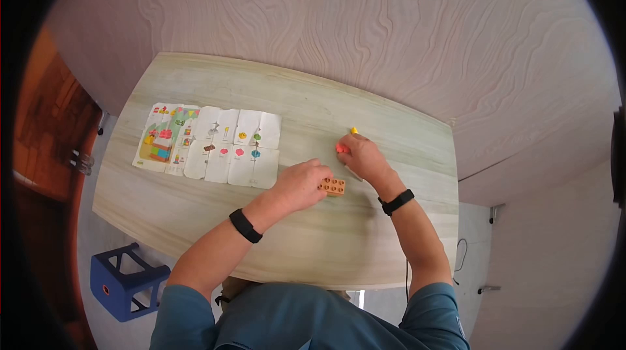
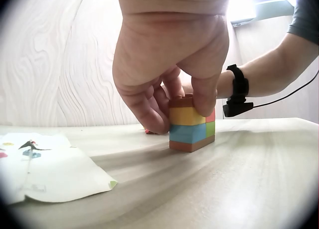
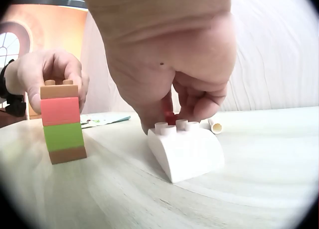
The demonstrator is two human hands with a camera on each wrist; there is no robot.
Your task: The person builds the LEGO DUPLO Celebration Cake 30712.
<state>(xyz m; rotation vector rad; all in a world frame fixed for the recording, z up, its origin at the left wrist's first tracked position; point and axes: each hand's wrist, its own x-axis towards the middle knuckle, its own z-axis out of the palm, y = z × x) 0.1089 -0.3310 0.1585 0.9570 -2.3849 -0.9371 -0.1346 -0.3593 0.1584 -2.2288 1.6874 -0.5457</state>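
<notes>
My left hand grips a stack of toy building bricks by its sides, thumb on one side and fingers on the other. The stack stands upright on the table, with brown layers at bottom and top and blue, green, yellow and red bricks between. Its studded brown top shows in the head view. My right hand reaches down to the table and pinches a small red piece, mostly hidden by the fingers. Right beside those fingers sits a white curved brick with studs on top.
A yellow-tipped tube lies on the table beyond the right hand. Left of the stack, a creased picture instruction sheet is spread out. The wooden table borders a panelled wall; a blue stool stands on the floor at left.
</notes>
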